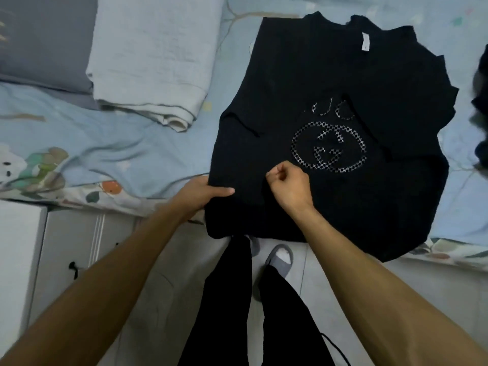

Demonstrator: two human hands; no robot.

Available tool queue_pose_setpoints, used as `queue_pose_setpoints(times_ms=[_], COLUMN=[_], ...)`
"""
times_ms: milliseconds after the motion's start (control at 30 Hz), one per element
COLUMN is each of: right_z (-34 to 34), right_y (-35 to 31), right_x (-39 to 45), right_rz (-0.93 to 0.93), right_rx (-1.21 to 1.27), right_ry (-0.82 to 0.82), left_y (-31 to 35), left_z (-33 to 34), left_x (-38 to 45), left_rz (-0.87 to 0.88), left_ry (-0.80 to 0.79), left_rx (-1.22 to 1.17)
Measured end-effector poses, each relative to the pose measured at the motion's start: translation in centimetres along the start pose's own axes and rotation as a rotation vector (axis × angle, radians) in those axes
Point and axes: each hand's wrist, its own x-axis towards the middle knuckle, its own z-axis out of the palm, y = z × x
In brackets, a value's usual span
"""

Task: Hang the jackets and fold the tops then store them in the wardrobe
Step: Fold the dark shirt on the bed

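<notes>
The left hand (204, 192) grips the near-left hem of the black top (330, 75), thumb over the cloth; the right hand (289, 182) pinches fabric just right of it; the top lies on the bed (158, 154), sleeves apparently turned in, lengthwise fold and storing left.

count: 1 black top (330, 133) flat on bed (132, 154), 2 hands on it, left hand (203, 192) and right hand (289, 184). 1 folded white blanket (153, 56), 1 grey pillow (45, 40). 1 white cabinet (21, 260). 1 grey slipper (281, 257) clearly visible (second mostly hidden). 1 dark garment (482, 107) at right edge, type unclear.
</notes>
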Motion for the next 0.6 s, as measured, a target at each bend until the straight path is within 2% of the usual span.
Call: queue_pose_setpoints(times_ms=[67,167,233,300,400,533,600], right_z=[-0.6,-1.6,-2.0,-2.2,-2.0,0.0,1.7], right_y=[1.7,3.9,5.1,6.4,8.5,11.3,12.0], right_x=[-2.3,-5.4,-6.9,-8.3,-9.7,-11.3,-11.5], right_rz=[-0.037,-0.037,-0.018,0.003,0.029,0.110,0.235], right_rx=[-0.008,0.020,0.040,0.039,0.009,-0.013,0.090], right_ry=[-0.039,-0.087,-0.101,-0.120,-0.138,-0.157,-0.163], left_y=[-1.5,-4.0,-5.3,-6.9,-8.8,-11.0,-11.3], left_z=[0.4,1.3,2.5,3.9,5.2,5.2,5.2], left_x=[-1.3,-2.7,-3.4,-4.1,-5.2,-7.4,-8.3], left_rz=[-0.007,0.031,0.028,-0.021,-0.058,0.018,0.042], left_ry=[0.086,0.254,0.196,0.146,0.245,0.346,0.353], left_rx=[0.043,-0.204,-0.300,-0.214,-0.138,-0.274,-0.383])
